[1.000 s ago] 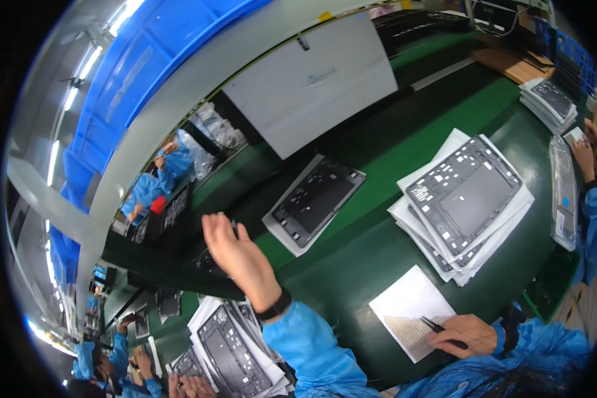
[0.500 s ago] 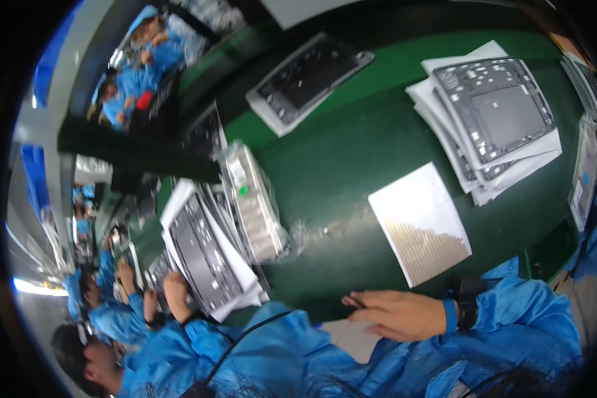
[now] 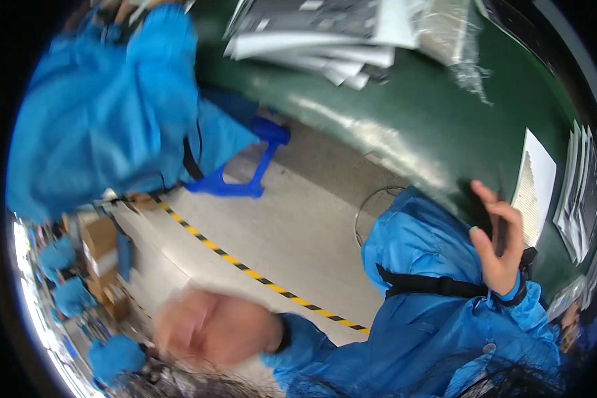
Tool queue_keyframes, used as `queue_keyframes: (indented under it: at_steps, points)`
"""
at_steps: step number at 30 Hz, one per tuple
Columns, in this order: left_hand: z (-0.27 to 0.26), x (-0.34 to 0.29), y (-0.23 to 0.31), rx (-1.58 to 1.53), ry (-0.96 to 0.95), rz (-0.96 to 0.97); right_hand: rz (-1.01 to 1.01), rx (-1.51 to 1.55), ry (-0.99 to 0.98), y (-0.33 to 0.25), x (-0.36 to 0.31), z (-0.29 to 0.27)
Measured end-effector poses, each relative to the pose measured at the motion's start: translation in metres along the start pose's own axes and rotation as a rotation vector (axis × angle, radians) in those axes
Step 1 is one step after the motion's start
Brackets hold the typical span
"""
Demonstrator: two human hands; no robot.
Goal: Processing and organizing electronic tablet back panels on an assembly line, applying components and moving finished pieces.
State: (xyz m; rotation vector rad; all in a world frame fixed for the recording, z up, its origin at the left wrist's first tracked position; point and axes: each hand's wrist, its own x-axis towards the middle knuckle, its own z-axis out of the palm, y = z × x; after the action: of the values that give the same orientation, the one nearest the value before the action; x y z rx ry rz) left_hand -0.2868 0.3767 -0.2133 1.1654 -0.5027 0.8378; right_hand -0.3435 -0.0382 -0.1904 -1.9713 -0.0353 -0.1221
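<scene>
My left hand (image 3: 212,325) is raised over the floor at the lower left. Motion smears it, so its fingers cannot be made out. By the green table's (image 3: 411,119) near edge, my right hand (image 3: 501,239) has its fingers spread and curved, with nothing seen in them. Just beyond it on the table lies a white sheet (image 3: 542,166) bearing a patch of small tan strips. Further right stands a stack of dark flat panels with white sheets between (image 3: 580,192).
Another stack of panels and paper (image 3: 312,46) and a clear plastic bag (image 3: 441,33) lie on the table's far side. At the left is a co-worker in a blue smock (image 3: 106,119), beside a blue stool (image 3: 245,172). Yellow-black tape (image 3: 245,268) crosses the floor; cardboard boxes (image 3: 103,245) stand beyond.
The view has swung left and down, bringing the floor into sight. My left hand has come into view. My right hand now shows fingers spread beside the sheet.
</scene>
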Motion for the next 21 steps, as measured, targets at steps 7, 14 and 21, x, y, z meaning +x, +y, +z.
queue_keyframes:
  at_steps: [7,14,21]
  points:
    - [-0.029,-0.333,-0.149,0.535,0.606,-1.274,-0.062,-0.16,-0.05,-0.014,0.022,0.017]
    - [0.023,-0.456,-0.343,0.843,-0.143,-1.399,-0.102,-0.544,-0.05,-0.023,0.085,0.064]
    - [0.085,-0.385,-0.563,1.16,-0.725,-0.903,-0.006,-0.92,-0.38,-0.038,0.093,0.058]
